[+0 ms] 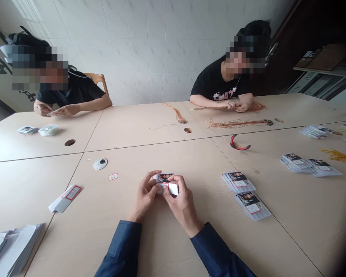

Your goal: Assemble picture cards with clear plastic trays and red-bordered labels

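Observation:
My left hand (145, 195) has its fingers closed around a small plastic packet with a black printed card (165, 177). A white label strip with red-framed print (173, 189) lies across the packet's lower part, pinched by the thumb and fingers of my right hand (182, 200). Both hands meet in front of me, just above the table. My thumbs and fingers cover much of the packet, and whether the label sticks to it I cannot tell. To the right lie similar packets in two piles (238, 183), each bearing a white label framed in red.
At left lie label strips (70, 194), a loose label (113, 176), a round disc (100, 164) and a stack of white strips (15, 246). A red-and-black curved tool (238, 144) and more packets (296, 163) are at right. Two people sit opposite, near orange-brown cords (239, 123).

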Tool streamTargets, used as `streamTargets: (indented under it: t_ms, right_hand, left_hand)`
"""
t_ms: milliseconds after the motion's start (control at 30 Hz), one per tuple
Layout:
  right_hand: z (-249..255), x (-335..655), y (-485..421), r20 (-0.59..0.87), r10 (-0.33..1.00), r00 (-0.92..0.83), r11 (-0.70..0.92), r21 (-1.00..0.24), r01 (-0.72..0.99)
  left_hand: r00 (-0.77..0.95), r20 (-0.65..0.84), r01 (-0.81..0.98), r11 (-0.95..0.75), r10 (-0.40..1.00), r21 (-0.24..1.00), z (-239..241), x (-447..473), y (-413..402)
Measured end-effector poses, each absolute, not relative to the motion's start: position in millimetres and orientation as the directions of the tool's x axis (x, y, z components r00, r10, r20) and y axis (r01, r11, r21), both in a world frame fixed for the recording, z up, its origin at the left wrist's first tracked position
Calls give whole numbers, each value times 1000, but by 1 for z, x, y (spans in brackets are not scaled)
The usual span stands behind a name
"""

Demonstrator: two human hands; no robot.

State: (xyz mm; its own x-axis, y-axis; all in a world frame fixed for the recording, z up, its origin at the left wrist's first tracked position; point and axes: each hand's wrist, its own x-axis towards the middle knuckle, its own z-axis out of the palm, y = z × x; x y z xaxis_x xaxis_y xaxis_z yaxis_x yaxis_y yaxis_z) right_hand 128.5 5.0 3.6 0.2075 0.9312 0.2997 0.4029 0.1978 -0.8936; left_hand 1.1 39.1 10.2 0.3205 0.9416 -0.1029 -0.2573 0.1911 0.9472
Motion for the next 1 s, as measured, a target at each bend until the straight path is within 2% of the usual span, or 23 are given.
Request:
streamTargets:
  t_ms: [400,733,1000]
  right_hand:
    - [1,128,5,319,925,207,204,-876,437]
    - [0,127,6,361,914,187,193,-791,581]
    - [-3,128,7,387,904,184,201,-762,615]
  left_hand:
    - [324,-104,-267,197,940,943,11,2,40]
    - [305,-119,-252,201,945,947,16,3,37]
    - [296,-110,-247,188,949,951,16,3,38]
